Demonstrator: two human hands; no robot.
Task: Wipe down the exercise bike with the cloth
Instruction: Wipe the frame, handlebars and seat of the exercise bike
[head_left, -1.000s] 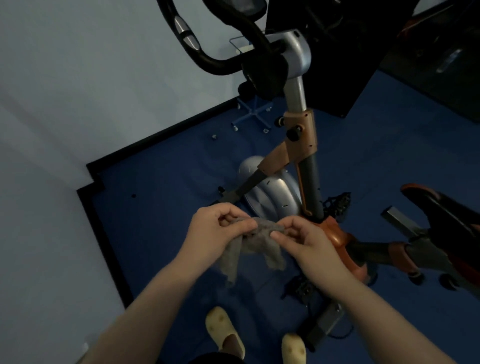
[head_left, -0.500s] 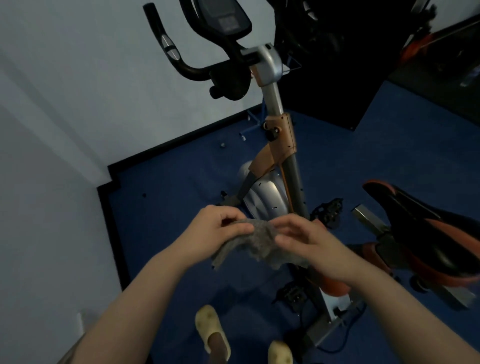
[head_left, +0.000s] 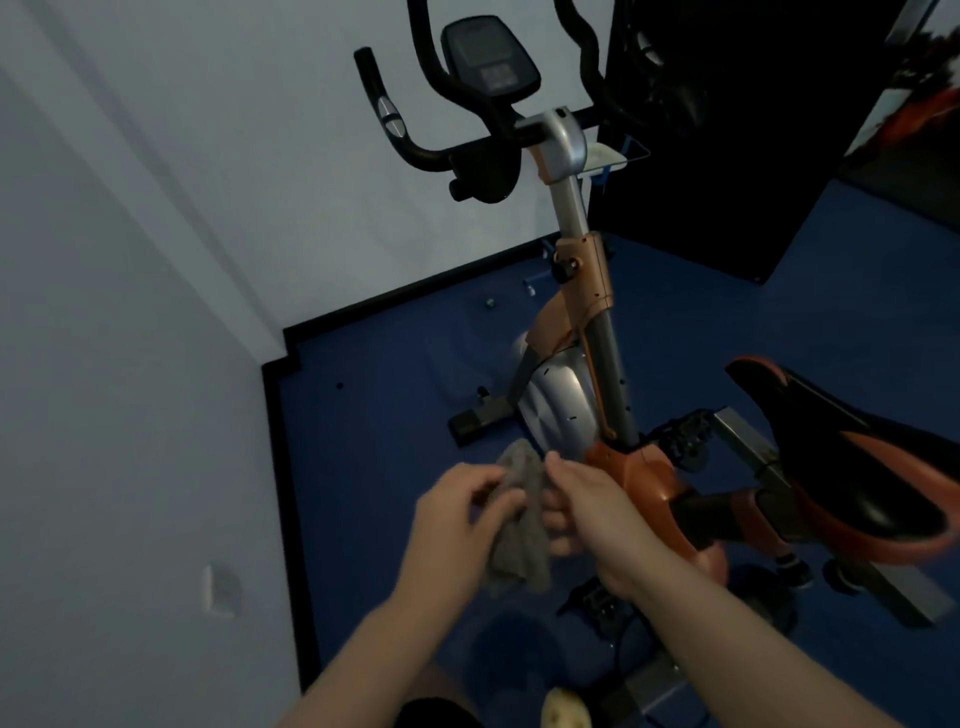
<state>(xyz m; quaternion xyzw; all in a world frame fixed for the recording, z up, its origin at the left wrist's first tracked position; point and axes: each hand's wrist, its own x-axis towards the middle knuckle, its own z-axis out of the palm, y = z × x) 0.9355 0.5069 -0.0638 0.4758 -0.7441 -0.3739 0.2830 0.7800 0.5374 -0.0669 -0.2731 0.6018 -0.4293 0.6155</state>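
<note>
The exercise bike (head_left: 576, 223) stands in front of me on a blue floor, with black handlebars, a console (head_left: 488, 60) at the top, an orange frame (head_left: 639, 473) and a black and orange saddle (head_left: 852, 462) at the right. I hold a grey cloth (head_left: 519, 525) between both hands, low in the middle, just left of the orange frame. My left hand (head_left: 457, 519) grips its left side. My right hand (head_left: 582, 504) pinches its right side, thumb up. The cloth hangs folded and touches no part of the bike.
White walls close the left side and the back, with a black skirting (head_left: 275, 467) along the blue floor (head_left: 374, 415). A dark panel (head_left: 727, 130) stands behind the bike at the right. A pedal (head_left: 597, 603) and my yellow shoe (head_left: 563, 709) are near the bottom.
My head has tilted up, so the handlebars and console show in full. The cloth, stretched sideways before, now hangs bunched and upright between my hands, which have come closer together.
</note>
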